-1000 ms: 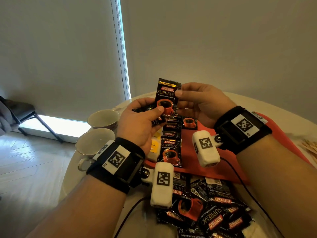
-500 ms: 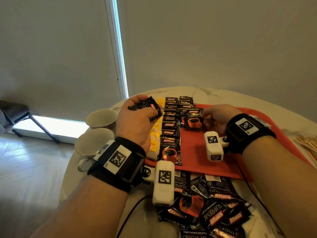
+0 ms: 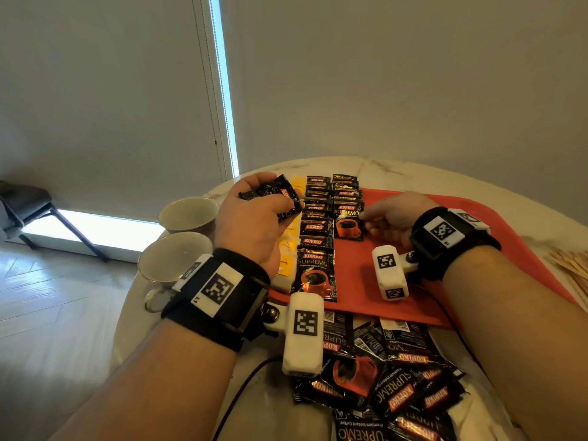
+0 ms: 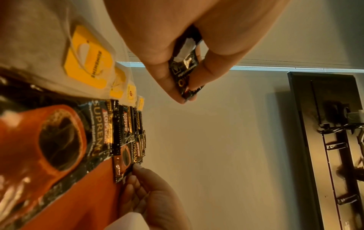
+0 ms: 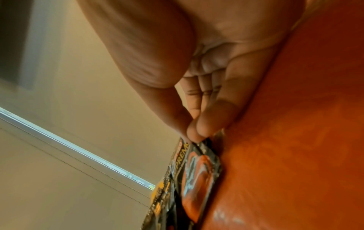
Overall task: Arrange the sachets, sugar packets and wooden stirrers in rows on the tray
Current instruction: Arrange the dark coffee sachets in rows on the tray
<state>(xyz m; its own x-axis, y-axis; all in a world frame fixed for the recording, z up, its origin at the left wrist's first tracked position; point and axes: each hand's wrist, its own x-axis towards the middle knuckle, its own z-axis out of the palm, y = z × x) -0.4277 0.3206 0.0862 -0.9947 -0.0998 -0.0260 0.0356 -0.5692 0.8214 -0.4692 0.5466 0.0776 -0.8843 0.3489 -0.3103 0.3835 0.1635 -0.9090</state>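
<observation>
The right hand (image 3: 393, 214) pinches a sachet (image 3: 347, 222) flat on the tray (image 3: 509, 224), beside the first row. Square its edges before letting go. The left hand (image 3: 254, 224) grips spare sachets (image 3: 280, 198) above the tray.

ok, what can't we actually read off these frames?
- Head: how many sachets the left hand holds; fingers cover the bundle.
- Head: wooden stirrers cut off by the right edge.
- Head: loose sachet pile cut off by the bottom edge.
- Right wrist: placed sachet blurred, print unreadable.
</observation>
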